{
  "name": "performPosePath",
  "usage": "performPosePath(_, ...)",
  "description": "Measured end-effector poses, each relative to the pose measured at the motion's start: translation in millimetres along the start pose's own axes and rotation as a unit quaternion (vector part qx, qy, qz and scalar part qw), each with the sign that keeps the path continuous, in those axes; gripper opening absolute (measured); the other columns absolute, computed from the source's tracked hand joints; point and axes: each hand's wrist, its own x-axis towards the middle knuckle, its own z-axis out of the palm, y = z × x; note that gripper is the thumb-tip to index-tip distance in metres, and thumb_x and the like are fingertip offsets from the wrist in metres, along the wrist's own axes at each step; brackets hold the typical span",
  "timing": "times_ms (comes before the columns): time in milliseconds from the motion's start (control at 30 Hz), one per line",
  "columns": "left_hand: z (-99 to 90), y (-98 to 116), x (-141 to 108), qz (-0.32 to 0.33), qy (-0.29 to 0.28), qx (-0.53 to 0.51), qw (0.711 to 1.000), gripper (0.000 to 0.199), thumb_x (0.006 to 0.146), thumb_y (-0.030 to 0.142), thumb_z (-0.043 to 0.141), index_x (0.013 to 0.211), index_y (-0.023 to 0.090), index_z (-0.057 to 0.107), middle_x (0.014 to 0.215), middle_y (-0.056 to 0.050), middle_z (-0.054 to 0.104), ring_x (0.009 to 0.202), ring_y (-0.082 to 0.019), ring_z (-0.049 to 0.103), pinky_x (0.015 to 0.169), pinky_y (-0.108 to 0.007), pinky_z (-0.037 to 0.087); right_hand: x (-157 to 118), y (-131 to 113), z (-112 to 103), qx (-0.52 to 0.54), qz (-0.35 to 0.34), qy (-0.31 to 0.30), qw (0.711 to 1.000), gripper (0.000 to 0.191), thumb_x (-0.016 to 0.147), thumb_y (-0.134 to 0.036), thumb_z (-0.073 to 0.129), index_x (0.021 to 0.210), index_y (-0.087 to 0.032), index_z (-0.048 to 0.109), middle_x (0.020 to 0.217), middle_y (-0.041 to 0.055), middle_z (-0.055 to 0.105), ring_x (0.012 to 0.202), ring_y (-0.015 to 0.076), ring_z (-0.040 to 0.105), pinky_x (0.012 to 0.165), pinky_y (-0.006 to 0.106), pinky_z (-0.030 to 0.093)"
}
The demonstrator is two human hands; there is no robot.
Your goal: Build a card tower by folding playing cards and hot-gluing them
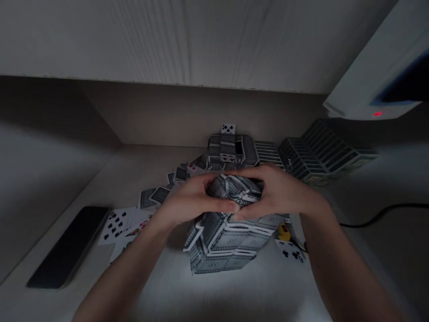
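A model built of folded playing cards, with grey patterned backs and white edges, stands on the white surface in front of me. My left hand curls around the left side of its top part, and my right hand around the right side. Both thumbs come together at the front of the rounded top, pressing on it. The fingers behind the top are mostly hidden. Close behind is a second folded-card piece, with an eight of clubs standing up from it.
Loose playing cards lie to the left, beside a black phone. At right are a yellow object on a cable, a card and a folded stepped piece. A white device with a red light juts in from upper right.
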Motion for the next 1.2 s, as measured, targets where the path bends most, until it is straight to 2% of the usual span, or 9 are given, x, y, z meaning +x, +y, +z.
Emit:
performPosePath(133,0.9,-2,-1,0.004,0.010,0.010,1.000,0.042,0.065,0.030,0.083,0.104,0.019,0.071,0.108,-0.006,0.074,0.102,-0.025,0.066,0.091,-0.036,0.049,-2,-3,4,-0.057,0.024,0.024,0.998,0.071,0.062,-0.050,0.083,0.126,-0.027,0.064,0.118,-0.0010,0.073,0.104,0.0223,0.070,0.083,0.029,0.057)
performPosePath(233,0.9,-3,0,0.013,0.009,0.008,1.000,0.043,0.065,0.033,0.084,0.102,0.019,0.070,0.109,-0.006,0.073,0.099,-0.023,0.066,0.089,-0.036,0.050,-3,-4,6,-0.063,0.023,0.023,0.998,0.079,0.059,-0.047,0.085,0.130,-0.024,0.059,0.122,0.0012,0.071,0.106,0.0215,0.069,0.085,0.027,0.056)
performPosePath(433,0.7,-5,2,0.031,0.021,0.023,0.999,0.047,0.064,0.037,0.083,0.104,0.016,0.068,0.109,-0.008,0.072,0.101,-0.025,0.065,0.091,-0.037,0.048,-2,0,8,-0.045,-0.001,0.036,0.998,0.070,0.062,-0.050,0.083,0.123,-0.025,0.063,0.122,0.0011,0.071,0.107,0.0223,0.069,0.085,0.028,0.056)
performPosePath(633,3.6,-10,4,0.049,0.023,0.016,0.998,0.050,0.064,0.038,0.083,0.106,0.015,0.066,0.110,-0.009,0.072,0.103,-0.026,0.064,0.092,-0.038,0.048,-3,5,9,-0.060,0.011,0.043,0.997,0.071,0.061,-0.053,0.082,0.123,-0.025,0.064,0.119,0.0026,0.072,0.105,0.0250,0.069,0.086,0.033,0.056)
performPosePath(933,3.3,-10,2,0.052,0.044,0.031,0.997,0.057,0.066,0.037,0.083,0.114,0.014,0.063,0.118,-0.009,0.070,0.110,-0.027,0.063,0.095,-0.038,0.047,0,2,9,-0.071,0.014,0.055,0.996,0.076,0.060,-0.052,0.083,0.126,-0.021,0.063,0.117,0.0021,0.073,0.104,0.0231,0.070,0.089,0.031,0.055)
performPosePath(1200,8.0,-7,-3,0.046,0.038,0.029,0.998,0.056,0.070,0.035,0.081,0.119,0.018,0.061,0.120,-0.007,0.070,0.112,-0.026,0.063,0.097,-0.037,0.047,-4,-1,7,-0.063,-0.004,0.050,0.997,0.073,0.063,-0.050,0.082,0.128,-0.024,0.062,0.121,0.0016,0.071,0.107,0.0227,0.069,0.089,0.031,0.055)
